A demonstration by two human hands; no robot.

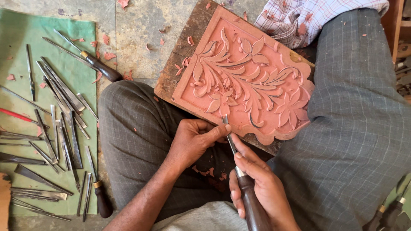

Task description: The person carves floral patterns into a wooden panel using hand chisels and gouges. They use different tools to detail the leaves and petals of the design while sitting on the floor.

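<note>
Carving of the floral panel (244, 77) looks well advanced, finishing cuts at its lower edge.

The panel lies on a wood board (184, 51) across the person's lap. Leaves, stem and flower already stand out in relief; the border is shaped. What remains seems to be detail near the bottom, where the chisel (239, 171) tip touches. The right hand (261, 188) is closed around the dark handle; the left hand (195, 139) pinches the blade close to the tip. Many spare tools (55, 128) lie on a green cloth (17, 51) on the floor, with chips around.
</note>
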